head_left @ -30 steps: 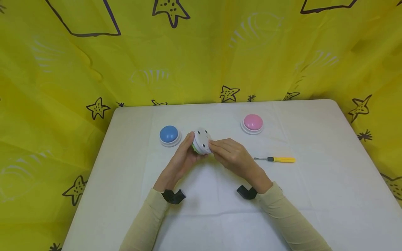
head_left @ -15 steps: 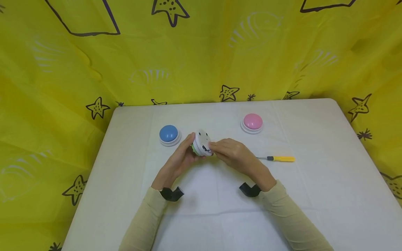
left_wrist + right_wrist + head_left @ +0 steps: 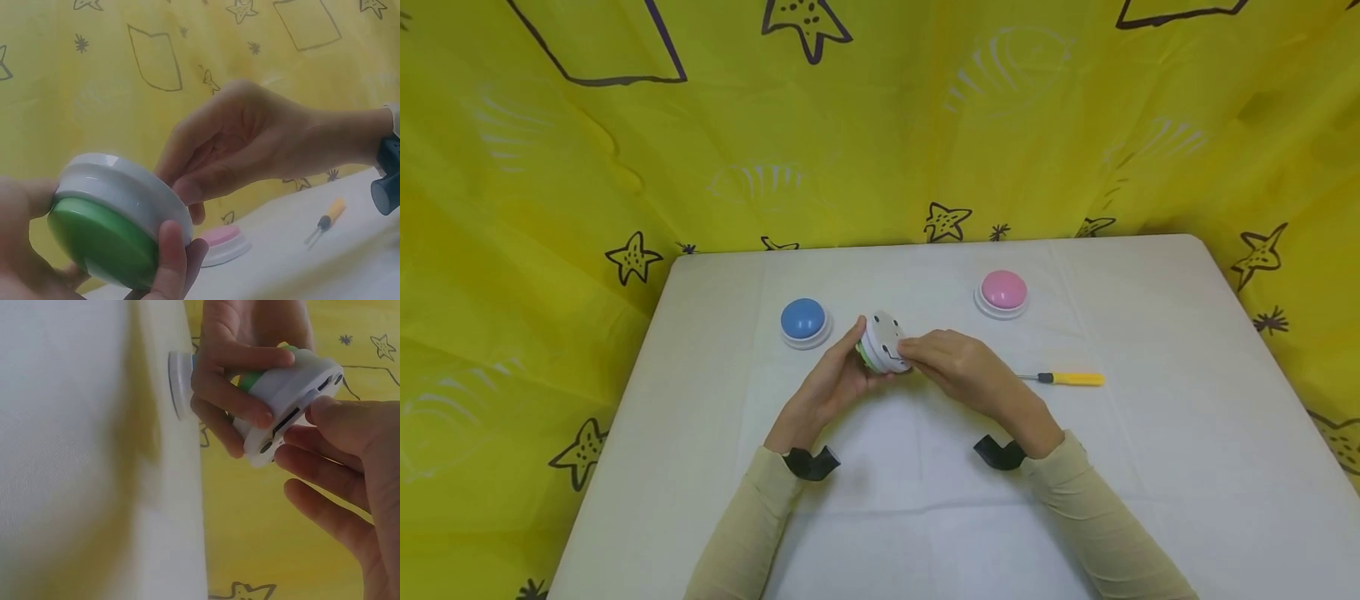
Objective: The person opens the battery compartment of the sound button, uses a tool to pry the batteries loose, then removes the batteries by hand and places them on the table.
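Note:
A round push button [image 3: 883, 340] with a white base and green dome is tilted up above the table, its underside facing the head camera. My left hand [image 3: 835, 379] grips it, the fingers curled round the green dome [image 3: 103, 240] and the rim in the left wrist view. My right hand [image 3: 958, 367] has its thumb and fingertips at the underside, pinching the edge of the battery cover [image 3: 309, 399]. Dark gaps show along that cover in the right wrist view. The inside of the compartment is hidden.
A blue push button [image 3: 803, 321] stands left of my hands and a pink push button [image 3: 1003, 292] stands back right. To the right lies a screwdriver [image 3: 1075, 379] with a yellow handle. A yellow patterned cloth [image 3: 865, 125] hangs behind the white table [image 3: 1187, 350].
A dark gap has appeared at the battery cover beside my right fingertips. My right hand has shifted slightly right, and the green button has tilted a little in my left hand.

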Demonstrator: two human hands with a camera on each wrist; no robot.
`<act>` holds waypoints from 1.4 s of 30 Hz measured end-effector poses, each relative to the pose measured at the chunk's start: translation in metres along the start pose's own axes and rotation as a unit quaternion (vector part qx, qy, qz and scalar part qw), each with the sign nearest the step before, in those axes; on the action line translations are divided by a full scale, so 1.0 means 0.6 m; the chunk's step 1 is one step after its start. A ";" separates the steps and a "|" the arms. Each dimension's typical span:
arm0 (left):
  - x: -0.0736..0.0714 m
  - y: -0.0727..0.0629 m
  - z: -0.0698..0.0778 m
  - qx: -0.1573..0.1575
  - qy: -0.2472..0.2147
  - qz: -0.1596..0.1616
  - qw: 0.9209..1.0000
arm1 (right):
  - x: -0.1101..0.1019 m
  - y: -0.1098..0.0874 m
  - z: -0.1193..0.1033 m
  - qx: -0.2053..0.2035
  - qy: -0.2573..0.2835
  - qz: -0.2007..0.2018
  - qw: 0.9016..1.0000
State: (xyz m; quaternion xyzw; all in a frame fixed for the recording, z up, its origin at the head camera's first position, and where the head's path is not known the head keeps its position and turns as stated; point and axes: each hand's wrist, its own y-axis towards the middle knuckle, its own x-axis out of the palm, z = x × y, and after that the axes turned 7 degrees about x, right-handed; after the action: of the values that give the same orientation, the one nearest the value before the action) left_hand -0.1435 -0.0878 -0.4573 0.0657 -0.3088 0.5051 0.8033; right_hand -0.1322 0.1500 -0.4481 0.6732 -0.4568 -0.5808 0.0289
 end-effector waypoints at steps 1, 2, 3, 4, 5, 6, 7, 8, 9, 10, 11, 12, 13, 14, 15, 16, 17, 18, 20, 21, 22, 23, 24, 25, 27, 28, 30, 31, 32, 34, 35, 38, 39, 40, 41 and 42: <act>0.000 0.000 0.001 0.000 -0.002 0.000 1.000 | 0.000 0.001 -0.001 0.000 0.000 0.001 1.000; 0.001 0.000 0.002 0.001 -0.004 -0.002 1.000 | 0.000 0.001 -0.001 0.001 0.001 0.003 1.000; 0.001 0.000 0.003 0.001 -0.006 -0.002 1.000 | 0.000 0.001 -0.001 0.005 0.003 0.003 1.000; 0.001 0.000 0.003 0.001 -0.008 -0.002 1.000 | 0.000 0.002 -0.001 0.009 0.006 0.003 1.000; 0.002 -0.001 0.004 0.002 -0.007 -0.004 1.000 | 0.001 0.001 -0.001 0.013 0.008 0.003 1.000; 0.002 -0.001 0.004 0.003 -0.007 -0.006 1.000 | 0.001 0.001 0.000 0.018 0.012 0.002 1.000; 0.002 -0.001 0.004 0.004 -0.005 -0.009 1.000 | 0.002 0.001 0.001 0.023 0.015 0.000 1.000; 0.002 -0.002 0.005 0.004 -0.005 -0.013 1.000 | 0.002 0.001 0.001 0.027 0.018 0.000 0.999; 0.002 -0.003 0.005 0.003 -0.002 -0.016 1.000 | 0.003 0.000 0.002 0.031 0.021 0.000 0.999; 0.003 -0.003 0.004 0.002 0.000 -0.019 1.000 | 0.004 0.000 0.003 0.035 0.024 0.000 0.999; 0.003 -0.004 0.005 0.001 0.001 -0.023 1.000 | 0.004 0.000 0.003 0.037 0.027 0.000 0.999; 0.003 -0.004 0.005 0.000 0.001 -0.025 1.000 | 0.005 0.000 0.004 0.038 0.031 0.001 0.999; 0.003 -0.005 0.004 -0.001 0.001 -0.027 1.000 | 0.005 -0.001 0.004 0.037 0.035 0.003 0.999; 0.003 -0.005 0.004 -0.002 0.000 -0.028 1.000 | 0.006 -0.001 0.004 0.036 0.040 0.005 0.999; 0.002 -0.006 0.003 -0.003 -0.002 -0.029 1.000 | 0.007 -0.002 0.003 0.034 0.045 0.007 0.998; 0.002 -0.007 0.003 -0.002 -0.004 -0.031 1.000 | 0.008 -0.002 0.003 0.032 0.052 0.008 0.998; 0.002 -0.007 0.003 -0.001 -0.006 -0.031 0.999 | 0.008 -0.002 0.002 0.030 0.059 0.011 0.998; 0.002 -0.008 0.003 0.001 -0.007 -0.032 0.999 | 0.010 -0.003 0.001 0.030 0.067 0.013 0.997; 0.001 -0.008 0.002 0.004 -0.011 -0.033 0.999 | 0.012 -0.004 0.000 0.034 0.087 0.019 0.995; 0.001 -0.008 0.002 0.005 -0.012 -0.034 0.999 | 0.012 -0.004 -0.001 0.039 0.098 0.024 0.994; 0.000 -0.008 0.002 0.006 -0.013 -0.034 0.999 | 0.013 -0.005 -0.002 0.045 0.108 0.028 0.993; 0.000 -0.007 0.001 0.007 -0.014 -0.034 0.999 | 0.015 -0.005 -0.001 0.051 0.117 0.033 0.991; 0.000 -0.007 0.001 0.007 -0.015 -0.034 0.999 | 0.016 -0.006 -0.001 0.059 0.127 0.037 0.989; 0.000 -0.007 0.001 0.007 -0.017 -0.033 0.999 | 0.016 -0.006 -0.001 0.065 0.138 0.041 0.987; 0.000 -0.006 0.001 0.004 -0.020 -0.031 0.999 | 0.019 -0.006 0.000 0.077 0.156 0.048 0.984; 0.000 -0.006 0.001 0.001 -0.024 -0.028 0.999 | 0.021 -0.007 0.001 0.083 0.164 0.052 0.982; 0.001 -0.005 0.000 -0.004 -0.030 -0.028 0.999 | 0.025 -0.009 0.003 0.094 0.183 0.062 0.977; 0.001 -0.004 0.000 -0.007 -0.034 -0.028 0.999 | 0.027 -0.009 0.004 0.100 0.192 0.068 0.974; 0.001 -0.004 0.000 -0.010 -0.040 -0.028 0.999 | 0.030 -0.010 0.005 0.106 0.198 0.074 0.972; 0.001 -0.004 -0.001 -0.015 -0.051 -0.028 0.998 | 0.037 -0.012 0.006 0.119 0.213 0.087 0.966; 0.002 -0.004 -0.002 -0.016 -0.055 -0.029 0.998 | 0.039 -0.013 0.006 0.126 0.221 0.092 0.963; 0.002 -0.004 -0.004 -0.025 -0.071 -0.020 0.997 | 0.044 -0.016 0.004 0.143 0.236 0.104 0.955; 0.002 -0.004 -0.004 -0.029 -0.076 -0.017 0.997 | 0.046 -0.016 0.004 0.149 0.240 0.105 0.953; 0.002 -0.004 -0.005 -0.032 -0.079 -0.015 0.996 | 0.046 -0.017 0.003 0.156 0.243 0.106 0.952; 0.002 -0.004 -0.006 -0.035 -0.081 -0.014 0.996 | 0.046 -0.017 0.002 0.163 0.243 0.107 0.950; 0.002 -0.004 -0.006 -0.037 -0.083 -0.014 0.996 | 0.046 -0.018 0.001 0.169 0.243 0.108 0.949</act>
State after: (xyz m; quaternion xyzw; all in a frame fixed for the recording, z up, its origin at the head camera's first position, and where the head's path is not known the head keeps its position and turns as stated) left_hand -0.1395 -0.0862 -0.4589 0.0817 -0.3919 0.4751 0.7836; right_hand -0.1292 0.1387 -0.4754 0.7357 -0.5973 -0.3073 0.0870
